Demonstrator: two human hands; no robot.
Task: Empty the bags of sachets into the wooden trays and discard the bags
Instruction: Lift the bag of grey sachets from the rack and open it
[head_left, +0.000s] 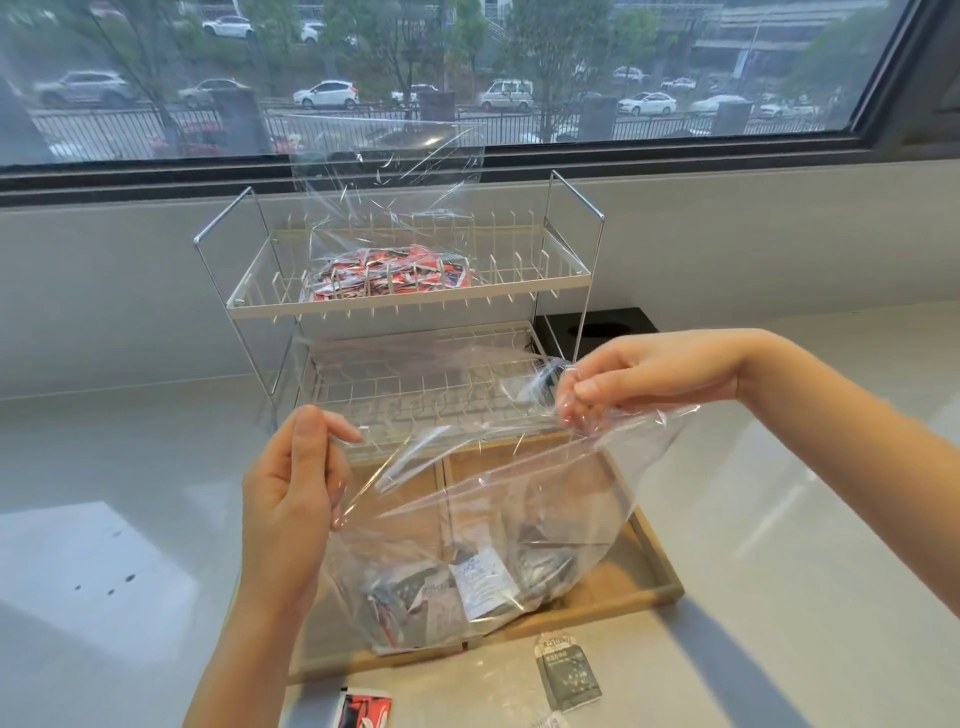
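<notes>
A clear plastic bag hangs over the wooden tray, its mouth upward. My left hand pinches the bag's left rim and my right hand pinches its right rim. Several grey and white sachets lie bunched at the bag's bottom, which rests on the tray. The tray has a middle divider. On the wire rack's upper shelf sits a second clear bag, open, with red sachets in it.
A grey sachet lies on the white counter in front of the tray, and a red one near the bottom edge. The rack's lower shelf stands behind the tray. A black socket plate sits at the wall.
</notes>
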